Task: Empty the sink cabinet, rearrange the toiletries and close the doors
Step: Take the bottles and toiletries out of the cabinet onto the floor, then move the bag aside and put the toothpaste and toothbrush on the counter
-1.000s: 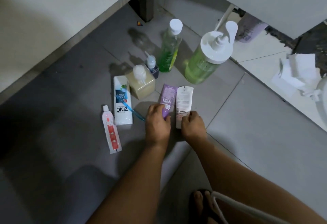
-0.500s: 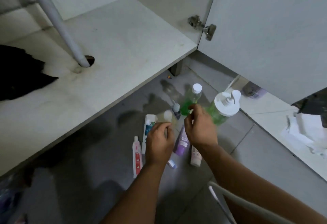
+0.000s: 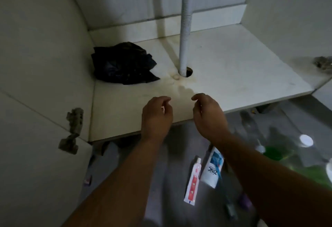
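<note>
Over the front edge of the cabinet floor point(image 3: 233, 76), both hands hover with fingers loosely curled, holding nothing: left hand point(image 3: 156, 115), right hand point(image 3: 208, 113), near each other but apart. Inside the cabinet: crumpled black bag point(image 3: 124, 64) in the back-left corner, white drain pipe point(image 3: 185, 29) dropping through a hole in the floor, stain around the hole. Door hinge point(image 3: 72, 129) visible on the left panel. On the grey tile floor point(image 3: 116, 164) below: red-and-white toothpaste tube point(image 3: 193, 182) lying flat, just beside a white tube point(image 3: 212, 169) with "ZINC" printed on it, read upside down. Clear bottle point(image 3: 287, 149) of green liquid with a white cap to the right, blurred. Other small items lower right too blurred to identify.
</note>
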